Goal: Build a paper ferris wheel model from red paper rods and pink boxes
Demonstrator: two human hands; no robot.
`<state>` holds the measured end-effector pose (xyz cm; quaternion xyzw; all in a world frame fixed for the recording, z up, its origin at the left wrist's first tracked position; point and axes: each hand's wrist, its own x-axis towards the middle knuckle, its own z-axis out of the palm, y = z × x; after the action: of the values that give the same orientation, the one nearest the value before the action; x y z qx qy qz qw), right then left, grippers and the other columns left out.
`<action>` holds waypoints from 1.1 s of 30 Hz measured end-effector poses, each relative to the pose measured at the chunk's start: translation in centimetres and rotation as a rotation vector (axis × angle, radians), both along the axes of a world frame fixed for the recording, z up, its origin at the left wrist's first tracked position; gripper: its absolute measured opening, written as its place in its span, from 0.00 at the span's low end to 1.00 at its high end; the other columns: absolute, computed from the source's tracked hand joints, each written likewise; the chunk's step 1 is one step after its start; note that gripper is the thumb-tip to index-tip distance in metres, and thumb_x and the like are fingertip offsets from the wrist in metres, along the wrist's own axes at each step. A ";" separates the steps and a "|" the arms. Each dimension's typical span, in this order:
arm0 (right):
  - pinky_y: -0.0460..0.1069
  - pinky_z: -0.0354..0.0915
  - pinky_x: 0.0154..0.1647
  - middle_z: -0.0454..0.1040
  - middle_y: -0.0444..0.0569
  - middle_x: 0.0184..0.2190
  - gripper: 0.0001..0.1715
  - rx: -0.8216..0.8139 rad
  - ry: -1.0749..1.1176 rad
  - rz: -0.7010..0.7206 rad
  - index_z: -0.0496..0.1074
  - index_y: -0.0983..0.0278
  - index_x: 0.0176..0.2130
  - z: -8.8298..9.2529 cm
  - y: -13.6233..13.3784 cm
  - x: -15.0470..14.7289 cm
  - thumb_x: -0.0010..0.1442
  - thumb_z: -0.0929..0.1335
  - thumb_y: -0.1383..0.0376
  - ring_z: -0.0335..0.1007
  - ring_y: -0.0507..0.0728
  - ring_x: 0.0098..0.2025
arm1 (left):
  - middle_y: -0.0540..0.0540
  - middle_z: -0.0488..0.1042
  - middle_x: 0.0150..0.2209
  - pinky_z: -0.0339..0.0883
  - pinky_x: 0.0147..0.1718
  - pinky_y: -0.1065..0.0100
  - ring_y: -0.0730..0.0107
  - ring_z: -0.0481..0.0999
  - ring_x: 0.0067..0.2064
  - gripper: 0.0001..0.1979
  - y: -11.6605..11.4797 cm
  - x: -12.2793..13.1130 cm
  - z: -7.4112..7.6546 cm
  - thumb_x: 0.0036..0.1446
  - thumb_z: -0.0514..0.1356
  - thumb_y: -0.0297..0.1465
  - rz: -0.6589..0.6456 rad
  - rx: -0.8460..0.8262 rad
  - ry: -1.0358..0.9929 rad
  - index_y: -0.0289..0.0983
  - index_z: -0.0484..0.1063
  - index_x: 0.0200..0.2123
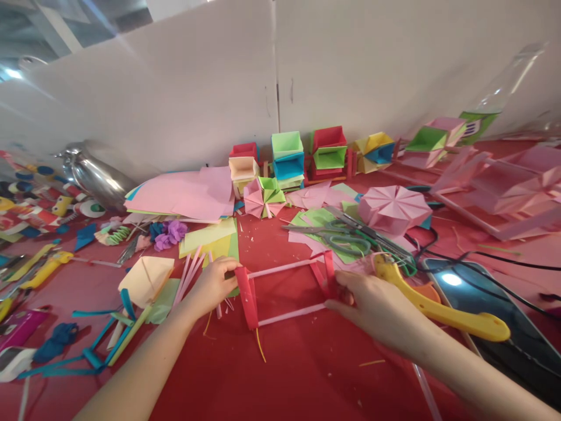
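The paper frame (249, 298) lies flat about in the middle of the red table (307, 374), nearer to the person's edge than to the back edge by the white wall. It has two thin pink rods (284, 268) as long sides and a folded red strip at each short end.

The left hand (213, 286) pinches the left red strip near its upper end, with the fingers closed on the paper. The right hand (372, 307) grasps the right red strip in the same way. It is a little blurred, so I cannot tell the exact finger position.

To hold it well, I think both hands should press only lightly, because the rods look soft and could bend or slip out of the red folds. It seems better to pull the two ends evenly, so the rods stay parallel and the corners stay square.

The green-handled scissors (346, 240) and a yellow plastic tool (438, 313) lie just beside the right hand, and the wrist could catch them. Loose pink rods (188, 275) lie near the left hand.
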<state>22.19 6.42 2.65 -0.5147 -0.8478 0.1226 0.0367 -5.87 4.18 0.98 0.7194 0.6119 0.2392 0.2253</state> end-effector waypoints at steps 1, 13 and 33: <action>0.47 0.57 0.26 0.75 0.47 0.27 0.06 -0.005 -0.007 -0.002 0.67 0.63 0.29 0.0 0.0 -0.1 0.53 0.66 0.62 0.71 0.56 0.27 | 0.48 0.73 0.31 0.64 0.39 0.67 0.65 0.72 0.38 0.07 -0.1 0.0 0.1 0.54 0.56 0.31 -0.016 -0.016 -0.026 0.38 0.74 0.29; 0.46 0.58 0.25 0.73 0.46 0.24 0.07 -0.032 0.145 -0.053 0.67 0.63 0.29 -0.4 0.8 1.0 0.53 0.65 0.61 0.68 0.54 0.25 | 0.44 0.77 0.35 0.66 0.36 0.66 0.64 0.74 0.36 0.15 -0.2 -1.8 -0.4 0.49 0.63 0.39 0.014 -0.306 -0.507 0.36 0.78 0.38; 0.47 0.57 0.25 0.71 0.46 0.23 0.06 -0.052 0.205 -0.033 0.63 0.62 0.27 -0.2 0.6 0.8 0.53 0.63 0.63 0.66 0.54 0.24 | 0.53 0.59 0.18 0.61 0.32 0.69 0.74 0.60 0.23 0.20 0.4 -3.1 0.1 0.59 0.49 0.39 0.217 0.013 -0.401 0.38 0.59 0.17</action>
<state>22.96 7.02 2.44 -0.5140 -0.8276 0.1958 0.1120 -8.98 4.62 1.07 0.5888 0.6273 0.4042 0.3106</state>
